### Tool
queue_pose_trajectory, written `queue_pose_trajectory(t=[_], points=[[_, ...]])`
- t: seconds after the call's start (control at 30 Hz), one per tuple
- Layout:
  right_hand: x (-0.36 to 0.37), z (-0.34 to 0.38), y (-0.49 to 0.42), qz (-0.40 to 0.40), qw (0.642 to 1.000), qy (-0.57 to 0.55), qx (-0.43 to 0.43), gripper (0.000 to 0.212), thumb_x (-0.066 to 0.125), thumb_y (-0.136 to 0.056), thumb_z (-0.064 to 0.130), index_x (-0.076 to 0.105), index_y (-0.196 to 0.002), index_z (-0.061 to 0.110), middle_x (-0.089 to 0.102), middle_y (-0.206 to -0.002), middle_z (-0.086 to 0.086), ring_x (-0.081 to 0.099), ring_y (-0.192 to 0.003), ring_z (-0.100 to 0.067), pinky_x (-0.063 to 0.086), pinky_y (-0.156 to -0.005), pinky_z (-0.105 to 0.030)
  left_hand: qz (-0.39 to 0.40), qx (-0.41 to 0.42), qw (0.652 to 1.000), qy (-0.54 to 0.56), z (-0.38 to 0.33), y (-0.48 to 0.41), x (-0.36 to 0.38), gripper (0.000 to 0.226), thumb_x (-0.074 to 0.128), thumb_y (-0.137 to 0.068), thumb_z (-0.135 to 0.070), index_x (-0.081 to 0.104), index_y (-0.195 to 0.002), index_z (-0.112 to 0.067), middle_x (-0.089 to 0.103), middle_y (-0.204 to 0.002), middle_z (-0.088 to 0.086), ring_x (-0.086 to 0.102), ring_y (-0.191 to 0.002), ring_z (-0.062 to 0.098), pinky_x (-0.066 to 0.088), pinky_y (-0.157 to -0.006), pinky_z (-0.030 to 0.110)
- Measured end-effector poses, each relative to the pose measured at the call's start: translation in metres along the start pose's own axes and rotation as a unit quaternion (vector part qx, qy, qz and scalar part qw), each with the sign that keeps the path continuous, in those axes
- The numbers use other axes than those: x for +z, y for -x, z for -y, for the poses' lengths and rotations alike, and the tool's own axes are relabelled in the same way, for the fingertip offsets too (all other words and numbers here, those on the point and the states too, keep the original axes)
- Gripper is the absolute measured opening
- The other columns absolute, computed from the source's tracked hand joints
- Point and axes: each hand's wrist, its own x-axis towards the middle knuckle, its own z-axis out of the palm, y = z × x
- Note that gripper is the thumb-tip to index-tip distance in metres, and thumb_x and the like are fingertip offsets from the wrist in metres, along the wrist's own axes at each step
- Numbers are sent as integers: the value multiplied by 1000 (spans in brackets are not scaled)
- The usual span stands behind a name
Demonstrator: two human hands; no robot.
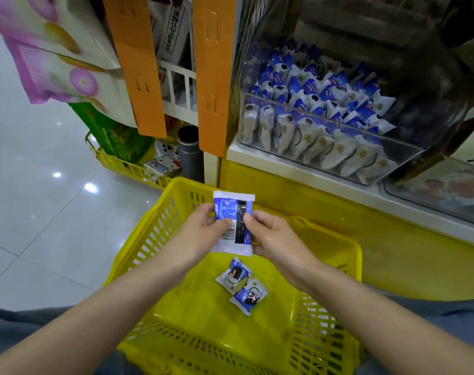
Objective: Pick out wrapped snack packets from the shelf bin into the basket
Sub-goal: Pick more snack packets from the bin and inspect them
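Observation:
A blue-and-white wrapped snack packet (231, 209) is held upright over the yellow basket (336, 266), its barcode side facing me. My left hand (203, 228) pinches its left edge and my right hand (271, 234) pinches its right edge. Two more snack packets (233, 274) (248, 296) lie on the basket floor below. The clear shelf bin (392, 155) at the upper right is full of several similar packets (319, 104).
The basket stands on the floor against a yellow shelf base (392, 226). Orange hanging strips (214, 77) and pink snack bags (54, 50) hang at the upper left. A second yellow basket (122, 163) holds a tin and a grey cylinder (189, 152). Tiled floor lies to the left.

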Motion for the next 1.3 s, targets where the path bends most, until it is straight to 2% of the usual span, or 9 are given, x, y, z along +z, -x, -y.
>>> queue_pose_trajectory(t=[0.1,0.3,0.5,0.63,0.8,1.0,1.13,1.2,1.3], points=[[3,-3,-1,-17,998,-62,19,24,48,-95,13,55,-113,-2,65,-111,-19,65,-92,-22,56,-81,-32,-43,119,981,-144,10,1,-2,49,66,-83,-11,40,-125,-19,53,-99,-11,54,-80,1,45,-65,12],[8,-10,-7,-10,993,-99,62,31,57,-90,21,50,-114,2,67,-110,-16,65,-89,-18,53,-84,-32,-8,160,960,-232,18,7,-7,54,67,-83,-23,43,-130,-24,57,-103,-17,54,-90,-3,40,-71,3],[14,-14,-11,12,997,-60,44,35,59,-89,18,48,-121,10,65,-113,-10,64,-86,-14,55,-70,-20,-13,135,954,-269,22,6,-17,36,39,-97,-14,47,-132,-19,64,-93,3,56,-69,10,37,-54,12],[25,-17,-14,13,999,35,-8,35,55,-91,12,46,-125,5,59,-111,-5,62,-76,-6,54,-63,-20,-55,192,916,-347,23,6,-24,34,39,-98,-15,49,-131,-12,61,-117,8,57,-102,20,38,-78,18],[33,-21,-17,31,996,75,-22,26,56,-91,9,46,-115,10,58,-111,-12,60,-72,-12,54,-62,-24,-66,213,883,-414,24,5,-35,25,37,-98,-27,51,-114,-13,66,-100,10,60,-90,27,43,-70,36],[34,-30,-21,27,993,106,-36,23,55,-91,10,45,-110,20,58,-112,-9,60,-72,-12,51,-55,-17,-50,213,904,-368,32,2,-38,23,42,-97,-22,54,-114,-12,67,-93,6,52,-69,14,35,-58,22],[34,-34,-23,34,993,106,-36,27,50,-94,9,45,-120,14,59,-113,-5,60,-73,-6,46,-53,-13,-21,164,934,-315,32,3,-42,26,44,-97,-21,54,-120,-14,67,-99,3,63,-77,12,52,-68,24],[35,-35,-24,32,992,115,-44,29,51,-93,10,45,-121,15,58,-113,-3,60,-77,-7,48,-56,-15,-14,125,956,-266,30,5,-43,25,42,-97,-19,54,-119,-15,66,-95,2,65,-81,13,57,-70,29],[38,-31,-25,30,982,159,-93,36,59,-89,16,45,-121,23,55,-118,5,57,-91,-5,47,-76,-18,-18,38,994,-100,24,3,-41,24,35,-99,-12,55,-112,-12,63,-89,0,64,-75,11,56,-59,21]])
